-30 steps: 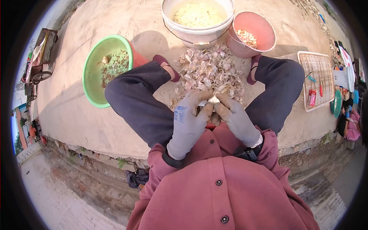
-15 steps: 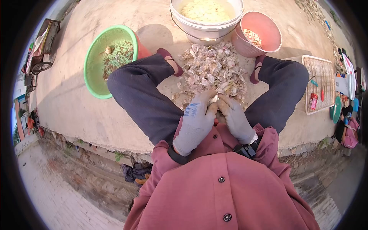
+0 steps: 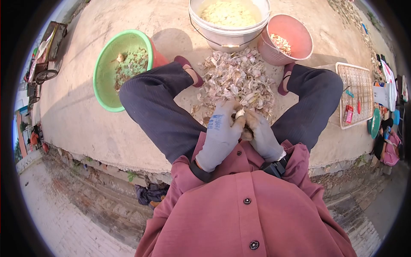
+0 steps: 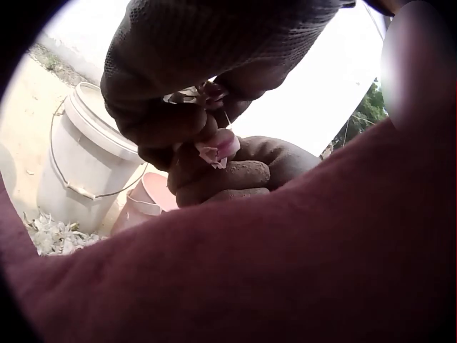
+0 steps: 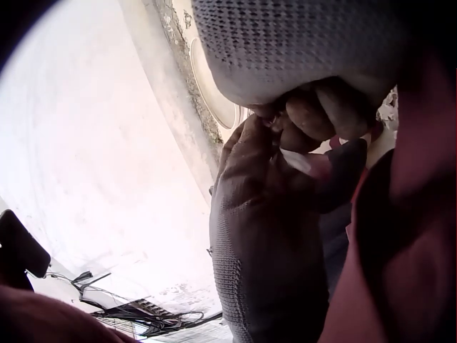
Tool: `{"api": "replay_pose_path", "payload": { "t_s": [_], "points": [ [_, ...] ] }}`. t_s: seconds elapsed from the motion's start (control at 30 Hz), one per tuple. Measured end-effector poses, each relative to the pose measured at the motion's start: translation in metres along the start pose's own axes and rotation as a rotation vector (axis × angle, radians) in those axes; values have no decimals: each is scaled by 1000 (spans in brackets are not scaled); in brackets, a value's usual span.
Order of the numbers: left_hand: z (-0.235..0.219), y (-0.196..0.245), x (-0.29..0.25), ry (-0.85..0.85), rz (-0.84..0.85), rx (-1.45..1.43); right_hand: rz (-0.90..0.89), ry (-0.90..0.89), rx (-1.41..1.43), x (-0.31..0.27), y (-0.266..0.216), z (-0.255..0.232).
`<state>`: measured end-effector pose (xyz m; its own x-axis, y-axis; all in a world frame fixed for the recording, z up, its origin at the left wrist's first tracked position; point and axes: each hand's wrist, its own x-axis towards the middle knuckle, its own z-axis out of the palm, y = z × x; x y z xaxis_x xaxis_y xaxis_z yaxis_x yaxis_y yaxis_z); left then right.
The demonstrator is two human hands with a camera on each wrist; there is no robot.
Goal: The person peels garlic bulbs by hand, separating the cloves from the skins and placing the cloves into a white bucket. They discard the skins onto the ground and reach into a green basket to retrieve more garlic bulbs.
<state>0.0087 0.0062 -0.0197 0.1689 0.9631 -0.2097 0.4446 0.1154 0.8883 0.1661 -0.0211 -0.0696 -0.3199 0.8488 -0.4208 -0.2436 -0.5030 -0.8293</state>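
Both hands wear grey knit gloves, the fingers stained brown, and meet in front of the person's lap. My left hand (image 3: 220, 136), with blue print on its back, grips garlic from the left side. My right hand (image 3: 263, 135) pinches the same garlic from the other side. A pale bit of garlic (image 3: 239, 114) shows between the fingertips in the head view. Seen from the left wrist, a pink-and-white garlic clove (image 4: 223, 147) pokes out among curled fingers; the right wrist view shows it as a whitish garlic tip (image 5: 305, 163). Fingers cover the rest.
A heap of garlic skins (image 3: 237, 79) lies between the feet. Beyond it stand a white bucket (image 3: 229, 35) of peeled cloves in water and a pink bucket (image 3: 295, 32) with some cloves. A green basket (image 3: 102, 70) is left; a shallow crate (image 3: 355, 92) is right.
The two hands stay together at the garlic while their fingers shift and turn it. The head view has swung slightly, so hands and buckets sit a little farther right than one second ago.
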Motion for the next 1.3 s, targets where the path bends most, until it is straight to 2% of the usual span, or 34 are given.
{"api": "replay_pose_path", "payload": {
  "t_s": [0.07,0.2,0.27,0.33,0.4,0.47,0.5,0.53,0.57,0.63,0.7,0.77,0.87,0.97,1.0,1.07,1.1,1.17,1.23,1.3],
  "points": [
    [3,-8,1,17,48,-11,99,-57,-19,2,-13,1],
    [3,-17,0,-12,28,-67,90,-14,-26,-3,-17,6],
    [1,-17,0,-33,6,-88,11,-17,-126,-1,-14,5],
    [1,-15,0,25,139,-14,45,-6,-135,-3,-21,7],
    [1,-14,-3,6,82,-47,80,7,-143,-3,-22,11],
    [1,-9,-4,-14,25,-82,-66,12,-152,-1,-18,13],
    [2,-6,-4,-21,-55,-174,-63,15,-151,0,-19,13],
    [2,-4,-6,-29,-138,-266,-106,33,-234,-1,-20,13],
    [2,-3,-6,-30,-140,-267,-151,46,-319,-1,-22,14],
    [2,-2,-5,21,29,-62,-139,55,-329,-1,-27,15],
    [3,-2,-7,20,36,-73,-123,69,-335,-3,-28,16],
    [4,-2,-7,20,45,-84,-285,50,-484,-2,-30,14],
    [4,-2,-7,40,86,-34,-290,65,-356,0,-23,16],
    [8,1,-9,11,99,-110,-280,106,-346,-2,-16,14],
    [10,3,-10,35,160,-61,-278,108,-343,-3,-15,15],
    [10,3,-10,59,222,-10,-476,123,-528,-1,-15,16],
    [9,3,-11,69,181,-35,-473,126,-526,-2,-15,18],
    [7,1,-9,78,143,-60,129,140,86,-4,-22,21],
    [4,-2,-7,25,-109,-162,152,131,65,-3,-25,19],
    [3,1,-9,59,-141,-239,178,121,47,-3,-29,15]
  ]
}}
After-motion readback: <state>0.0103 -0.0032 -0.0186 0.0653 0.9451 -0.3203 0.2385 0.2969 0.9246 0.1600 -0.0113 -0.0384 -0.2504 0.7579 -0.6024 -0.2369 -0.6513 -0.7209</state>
